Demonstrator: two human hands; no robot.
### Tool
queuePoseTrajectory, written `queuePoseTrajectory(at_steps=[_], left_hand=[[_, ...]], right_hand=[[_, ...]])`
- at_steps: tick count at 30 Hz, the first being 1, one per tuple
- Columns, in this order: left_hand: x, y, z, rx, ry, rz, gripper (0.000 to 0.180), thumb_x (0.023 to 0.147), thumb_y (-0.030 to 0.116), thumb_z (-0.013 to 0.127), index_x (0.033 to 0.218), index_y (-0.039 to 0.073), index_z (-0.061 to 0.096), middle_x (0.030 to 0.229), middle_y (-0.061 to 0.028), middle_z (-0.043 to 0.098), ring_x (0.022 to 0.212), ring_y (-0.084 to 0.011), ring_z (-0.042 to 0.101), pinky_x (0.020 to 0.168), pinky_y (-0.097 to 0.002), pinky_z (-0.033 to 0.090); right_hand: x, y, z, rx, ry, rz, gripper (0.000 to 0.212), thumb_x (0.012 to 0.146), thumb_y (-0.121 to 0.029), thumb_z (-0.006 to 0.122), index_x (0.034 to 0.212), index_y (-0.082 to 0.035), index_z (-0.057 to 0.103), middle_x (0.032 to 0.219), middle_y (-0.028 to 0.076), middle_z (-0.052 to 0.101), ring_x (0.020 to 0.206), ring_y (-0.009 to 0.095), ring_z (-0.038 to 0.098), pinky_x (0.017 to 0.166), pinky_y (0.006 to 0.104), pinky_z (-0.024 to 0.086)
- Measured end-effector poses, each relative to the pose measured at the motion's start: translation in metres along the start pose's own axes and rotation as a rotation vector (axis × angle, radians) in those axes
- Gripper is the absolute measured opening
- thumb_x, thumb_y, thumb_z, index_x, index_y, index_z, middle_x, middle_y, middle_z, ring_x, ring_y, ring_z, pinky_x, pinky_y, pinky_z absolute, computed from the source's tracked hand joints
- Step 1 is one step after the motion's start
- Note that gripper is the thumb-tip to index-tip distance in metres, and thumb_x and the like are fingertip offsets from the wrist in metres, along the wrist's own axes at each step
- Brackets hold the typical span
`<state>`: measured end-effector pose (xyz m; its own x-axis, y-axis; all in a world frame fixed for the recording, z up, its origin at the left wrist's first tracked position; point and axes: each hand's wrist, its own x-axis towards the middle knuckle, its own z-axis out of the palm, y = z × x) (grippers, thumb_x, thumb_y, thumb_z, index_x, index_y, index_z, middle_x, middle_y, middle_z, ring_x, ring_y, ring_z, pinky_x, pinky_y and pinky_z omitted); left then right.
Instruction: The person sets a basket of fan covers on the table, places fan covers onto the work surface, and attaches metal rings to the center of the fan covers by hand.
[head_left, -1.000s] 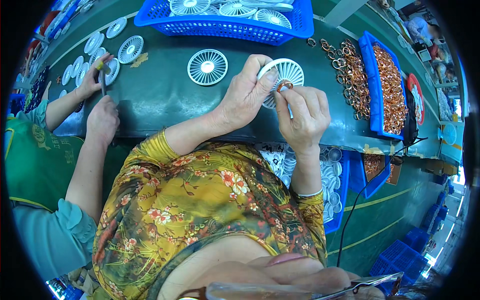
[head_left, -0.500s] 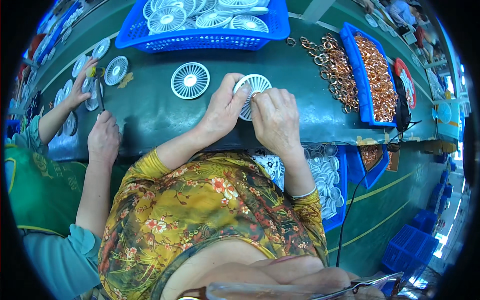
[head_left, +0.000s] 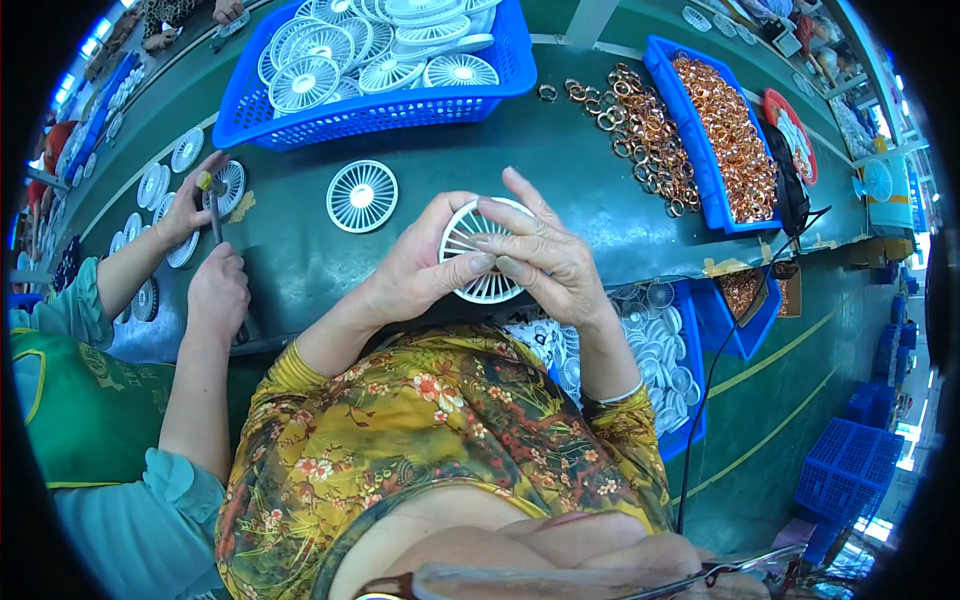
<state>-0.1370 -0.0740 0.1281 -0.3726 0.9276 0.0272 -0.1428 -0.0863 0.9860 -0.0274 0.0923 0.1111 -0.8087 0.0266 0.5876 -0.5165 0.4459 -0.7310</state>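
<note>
My left hand holds a white slotted disc by its left side, with the thumb across its face. My right hand has its fingers pressed together at the disc's centre, while one finger points up. Those fingers cover the hub, so a ring there cannot be seen. Left of my hands a second white slotted disc lies flat on the green table. Loose copper-coloured rings lie to the right, beside a blue tray full of the same rings.
A blue basket heaped with white discs stands at the table's far side. Below the table edge, a blue container holds more discs. A black cable hangs at the right. To my left, a co-worker's hands hold a tool near several discs.
My right hand has turned and opened from its pinch on a copper ring at the hub; its fingers now lie across the disc. The disc has come slightly nearer. The whole view has shifted.
</note>
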Motion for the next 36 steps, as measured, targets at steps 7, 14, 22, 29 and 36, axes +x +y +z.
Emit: queuePoseTrajectory(at_steps=[7,14,22,29,36], left_hand=[[0.004,-0.014,-0.004,0.564,0.207,0.161,0.044,0.087,0.015,0.062,0.121,-0.001,0.038,0.103,-0.0076,0.056,0.09,-0.0107,0.055,0.077,-0.0247,0.046],[0.005,-0.021,-0.005,0.688,0.264,0.268,0.044,0.088,0.02,0.059,0.123,0.004,0.037,0.102,-0.0164,0.06,0.091,-0.0284,0.064,0.075,-0.0352,0.05],[0.003,-0.026,-0.011,0.667,0.241,0.262,0.042,0.088,0.019,0.06,0.121,0.004,0.039,0.102,-0.0157,0.06,0.089,-0.0285,0.065,0.073,-0.0344,0.051],[-0.001,-0.029,-0.041,1.246,0.697,0.577,0.041,0.08,0.003,0.065,0.118,0.004,0.049,0.096,-0.0155,0.063,0.077,-0.0325,0.062,0.066,-0.0389,0.049],[-0.056,-0.028,-0.097,1.942,0.876,-0.238,0.046,0.077,0.014,0.063,0.122,0.014,0.052,0.12,-0.0164,0.052,0.109,-0.0311,0.047,0.084,-0.0427,0.037]], right_hand=[[0.006,0.018,-0.012,0.427,0.069,0.548,0.041,0.091,-0.01,0.054,0.129,0.003,0.046,0.13,0.016,0.049,0.121,0.021,0.046,0.1,0.0324,0.037],[0.011,0.03,0.01,0.325,0.07,0.465,0.045,0.086,-0.023,0.064,0.124,-0.003,0.049,0.101,0.008,0.062,0.085,0.015,0.059,0.074,0.0283,0.048],[0.016,0.026,0.014,0.011,0.059,0.425,0.038,0.083,-0.026,0.066,0.108,-0.002,0.053,0.091,0.013,0.062,0.079,0.022,0.062,0.068,0.032,0.049],[0.072,0.115,-0.04,-0.861,0.18,0.392,0.052,0.082,-0.038,0.062,0.117,-0.001,0.054,0.113,0.024,0.053,0.096,0.036,0.058,0.079,0.0431,0.049],[0.078,0.154,-0.035,-1.063,0.117,0.346,0.021,0.084,-0.021,0.059,0.092,-0.002,0.057,0.09,0.018,0.058,0.085,0.035,0.06,0.07,0.0442,0.049]])
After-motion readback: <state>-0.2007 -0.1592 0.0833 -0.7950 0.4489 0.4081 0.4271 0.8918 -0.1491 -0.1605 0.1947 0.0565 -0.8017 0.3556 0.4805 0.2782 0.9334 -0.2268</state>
